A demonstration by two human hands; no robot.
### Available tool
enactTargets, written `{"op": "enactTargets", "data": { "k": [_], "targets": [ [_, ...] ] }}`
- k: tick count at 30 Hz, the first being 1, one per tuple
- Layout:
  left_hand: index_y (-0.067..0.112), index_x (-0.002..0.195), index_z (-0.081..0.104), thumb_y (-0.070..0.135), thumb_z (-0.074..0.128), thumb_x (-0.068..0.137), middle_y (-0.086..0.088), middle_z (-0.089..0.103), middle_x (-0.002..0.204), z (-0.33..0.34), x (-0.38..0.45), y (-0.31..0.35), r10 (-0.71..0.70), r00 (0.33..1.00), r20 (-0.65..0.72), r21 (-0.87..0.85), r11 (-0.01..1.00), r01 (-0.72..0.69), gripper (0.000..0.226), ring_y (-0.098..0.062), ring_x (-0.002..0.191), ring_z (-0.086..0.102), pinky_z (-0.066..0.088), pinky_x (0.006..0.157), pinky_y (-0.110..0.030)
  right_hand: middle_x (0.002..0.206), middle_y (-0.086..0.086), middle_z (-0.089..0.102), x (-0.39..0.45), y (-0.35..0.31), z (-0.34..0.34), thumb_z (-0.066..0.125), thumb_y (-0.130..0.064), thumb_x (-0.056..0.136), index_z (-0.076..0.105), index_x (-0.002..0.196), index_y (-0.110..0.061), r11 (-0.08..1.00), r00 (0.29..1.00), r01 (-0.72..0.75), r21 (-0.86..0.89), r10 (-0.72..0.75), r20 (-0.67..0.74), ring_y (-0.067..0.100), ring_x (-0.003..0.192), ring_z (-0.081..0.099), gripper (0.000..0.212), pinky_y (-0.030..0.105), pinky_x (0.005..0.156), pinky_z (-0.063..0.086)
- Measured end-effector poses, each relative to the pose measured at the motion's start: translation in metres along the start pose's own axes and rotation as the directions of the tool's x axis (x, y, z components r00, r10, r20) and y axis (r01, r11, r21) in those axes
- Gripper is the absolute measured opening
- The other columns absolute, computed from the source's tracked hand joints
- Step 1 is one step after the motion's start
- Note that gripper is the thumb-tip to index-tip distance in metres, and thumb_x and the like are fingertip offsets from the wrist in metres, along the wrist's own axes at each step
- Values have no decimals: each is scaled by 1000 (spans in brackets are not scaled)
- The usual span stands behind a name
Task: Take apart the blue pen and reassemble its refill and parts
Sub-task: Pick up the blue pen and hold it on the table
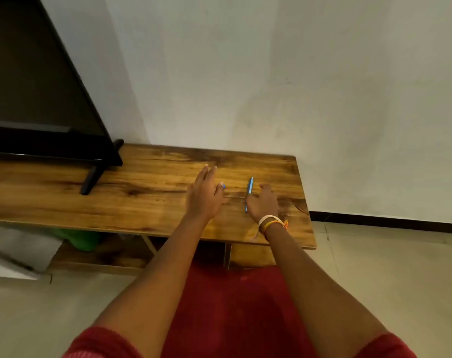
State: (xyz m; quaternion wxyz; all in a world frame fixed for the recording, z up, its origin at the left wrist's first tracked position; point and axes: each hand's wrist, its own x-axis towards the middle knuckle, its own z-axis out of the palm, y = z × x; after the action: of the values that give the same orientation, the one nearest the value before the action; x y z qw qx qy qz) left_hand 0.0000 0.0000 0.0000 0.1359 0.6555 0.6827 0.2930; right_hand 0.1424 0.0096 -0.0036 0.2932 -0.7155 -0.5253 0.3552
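Fingers of right hand touch slim blue pen, seemingly flat.

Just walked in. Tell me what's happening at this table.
A person reaches both hands over a wooden table. The blue pen lies flat on it, beside the right hand, which rests by it, not clearly gripping. The left hand is open, with a small blue piece at its thumb. A black screen stands to the left.
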Motion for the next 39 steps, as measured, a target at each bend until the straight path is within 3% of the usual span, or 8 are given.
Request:
{"op": "enactTargets", "data": {
  "k": [8, 20, 23, 26, 29, 32, 35, 39],
  "targets": [
    [12, 132, 52, 21, 51, 93, -7, 51, 137, 58, 21, -30, -173, 982, -80, -234, 961, 150, 40, -22, 127, 46, 39, 105, -41, 121, 15, 56, 37, 27, 35, 58, -22, 88, 55, 122, -6, 998, 973, -51, -26, 44, -225, 31, 111, 55, 38, 35, 87, 43],
    [17, 117, 64, 28, 51, 92, -1, 54, 132, 79, 49, -69, -141, 980, -142, 40, 988, 148, 31, -20, 123, 45, 34, 100, -40, 86, 2, 71, 79, 35, 32, 68, -44, 78, 69, 84, -18, 978, 981, -78, -194, 41, -189, 25, 85, 67, 27, 28, 67, 46],
    [17, 108, 68, 23, 51, 91, 0, 62, 117, 77, 57, -70, -184, 969, -167, -126, 978, 164, 25, -20, 113, 53, 40, 98, -40, 74, -1, 70, 82, 34, 32, 71, -42, 74, 68, 74, -18, 995, 987, -46, -90, 32, -155, 20, 73, 68, 24, 31, 66, 53],
    [16, 102, 70, 19, 50, 90, 3, 65, 107, 76, 60, -67, -229, 953, -199, -295, 941, 165, 23, -19, 106, 57, 46, 93, -45, 52, -5, 65, 83, 26, 33, 75, -34, 74, 64, 62, -18, 974, 992, -38, 225, 64, -109, 10, 47, 62, 22, 26, 49, 51],
    [17, 98, 70, 15, 48, 88, 6, 65, 97, 75, 60, -59, -216, 943, -254, -369, 923, 112, 24, -14, 92, 60, 52, 83, -40, 45, -3, 62, 83, 19, 39, 73, -20, 81, 61, 63, -12, 768, 992, -90, 635, 125, -10, 7, 36, 56, 23, 17, 35, 42],
    [15, 99, 70, 13, 47, 88, 6, 66, 96, 75, 59, -50, -170, 931, -324, -380, 924, 37, 25, -8, 87, 61, 54, 76, -30, 54, 1, 66, 85, 17, 40, 66, -8, 87, 58, 72, -8, 461, 986, -141, 876, 146, 81, 13, 50, 67, 16, 20, 41, 49],
    [15, 97, 70, 11, 49, 89, 5, 69, 94, 71, 56, -40, -181, 912, -369, -420, 907, 11, 23, -6, 87, 63, 50, 73, -17, 67, 8, 70, 84, 17, 43, 63, -2, 87, 56, 89, -2, 247, 986, -139, 959, 120, 112, 18, 64, 72, 7, 24, 52, 56],
    [14, 95, 68, 9, 55, 89, -4, 71, 87, 73, 50, -18, -377, 886, -268, -686, 721, 99, 15, -14, 76, 66, 54, 65, -23, 73, 8, 73, 81, 17, 41, 63, -3, 88, 58, 97, -5, 150, 982, -164, 975, 119, 147, 18, 70, 73, 11, 25, 59, 59]
  ]
}}
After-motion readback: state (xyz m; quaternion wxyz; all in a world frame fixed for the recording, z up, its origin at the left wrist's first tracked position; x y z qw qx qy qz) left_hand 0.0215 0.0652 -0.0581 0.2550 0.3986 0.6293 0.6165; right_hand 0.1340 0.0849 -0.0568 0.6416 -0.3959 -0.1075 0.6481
